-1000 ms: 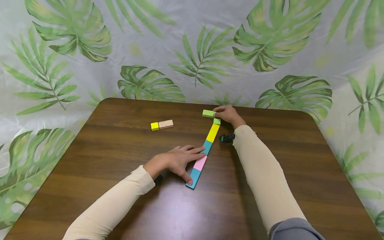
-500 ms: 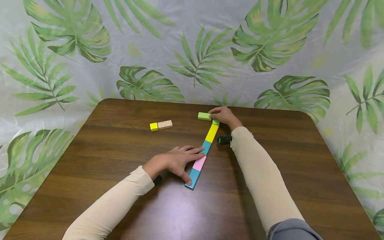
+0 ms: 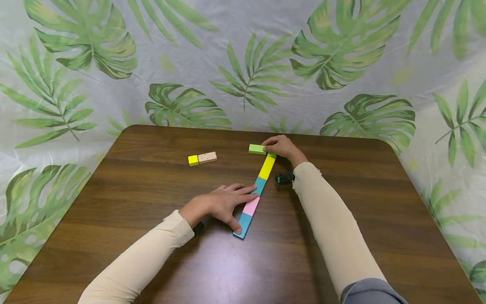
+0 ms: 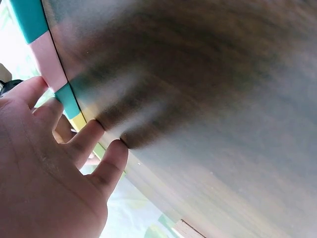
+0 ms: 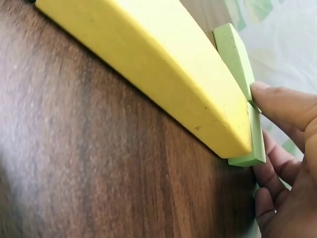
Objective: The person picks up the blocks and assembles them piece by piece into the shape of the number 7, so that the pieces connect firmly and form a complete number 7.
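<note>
A slanting row of wooden blocks lies on the table: a teal block nearest, then a pink block, another teal block, a yellow block and a small green block. My left hand rests along the row's left side, fingers spread, thumb on the nearest teal block and two fingertips at the farther teal one. At the far end, my right hand pinches the right end of a longer light green block. In the right wrist view, this green block meets the small one behind the yellow block.
Left of the row's far end, a small yellow cube sits end to end with a bare wood block. The brown table ends close behind the green blocks, where a leaf-patterned cloth hangs.
My right hand has drawn the longer green block left and slightly nearer, in against the small green block. The left hand keeps its place on the row.
</note>
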{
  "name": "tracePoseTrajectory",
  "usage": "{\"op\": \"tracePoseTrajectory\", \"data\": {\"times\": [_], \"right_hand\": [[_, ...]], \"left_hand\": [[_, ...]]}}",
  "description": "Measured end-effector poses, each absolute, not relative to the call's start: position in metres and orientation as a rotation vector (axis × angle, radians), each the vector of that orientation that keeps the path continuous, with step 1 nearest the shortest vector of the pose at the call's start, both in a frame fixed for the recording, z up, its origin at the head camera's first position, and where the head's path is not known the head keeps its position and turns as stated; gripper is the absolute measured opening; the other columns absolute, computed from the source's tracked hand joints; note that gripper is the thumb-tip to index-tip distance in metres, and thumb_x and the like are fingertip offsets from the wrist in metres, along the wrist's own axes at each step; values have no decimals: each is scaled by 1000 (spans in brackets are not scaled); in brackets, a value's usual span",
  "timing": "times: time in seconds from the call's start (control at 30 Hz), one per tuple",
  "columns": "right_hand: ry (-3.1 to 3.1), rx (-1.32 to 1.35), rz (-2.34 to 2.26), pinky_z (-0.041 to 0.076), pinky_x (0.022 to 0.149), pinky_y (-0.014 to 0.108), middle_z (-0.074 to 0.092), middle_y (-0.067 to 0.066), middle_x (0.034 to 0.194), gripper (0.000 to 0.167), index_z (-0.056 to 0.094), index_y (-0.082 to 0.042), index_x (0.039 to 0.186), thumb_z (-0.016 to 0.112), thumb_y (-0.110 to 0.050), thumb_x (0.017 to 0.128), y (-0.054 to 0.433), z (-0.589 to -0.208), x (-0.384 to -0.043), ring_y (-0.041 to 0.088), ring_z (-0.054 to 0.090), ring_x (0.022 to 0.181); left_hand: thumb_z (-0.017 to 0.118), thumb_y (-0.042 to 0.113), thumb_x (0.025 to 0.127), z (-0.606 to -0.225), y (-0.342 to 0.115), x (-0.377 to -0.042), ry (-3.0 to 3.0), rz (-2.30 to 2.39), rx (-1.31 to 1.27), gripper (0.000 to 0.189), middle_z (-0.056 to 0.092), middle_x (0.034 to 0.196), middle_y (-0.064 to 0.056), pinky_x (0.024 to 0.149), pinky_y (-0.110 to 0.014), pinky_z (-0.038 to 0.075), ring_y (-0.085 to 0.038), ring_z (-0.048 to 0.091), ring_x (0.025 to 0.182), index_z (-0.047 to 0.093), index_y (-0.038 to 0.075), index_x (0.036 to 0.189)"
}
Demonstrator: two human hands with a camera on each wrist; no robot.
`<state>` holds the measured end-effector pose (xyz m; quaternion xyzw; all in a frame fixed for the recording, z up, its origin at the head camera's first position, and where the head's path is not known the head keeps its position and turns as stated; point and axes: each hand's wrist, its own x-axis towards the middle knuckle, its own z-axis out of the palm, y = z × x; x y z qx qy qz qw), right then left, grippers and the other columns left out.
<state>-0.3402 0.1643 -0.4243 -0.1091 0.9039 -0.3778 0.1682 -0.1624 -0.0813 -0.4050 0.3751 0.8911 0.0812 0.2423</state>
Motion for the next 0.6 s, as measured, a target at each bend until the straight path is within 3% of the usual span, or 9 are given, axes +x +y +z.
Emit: {"op": "tracePoseTrajectory", "data": {"times": [0.6], "right_hand": [[2561,-383,-1075,47,104,48,59,16,137,34,66,-7,129,61,-22,98,169,-429,-338,34,55,124]], "left_hand": [[78,58,76,-406,-80,-162,2433,249,995,103,4,168,16,122,-57,17,-24,9,156,22,35,159]]}}
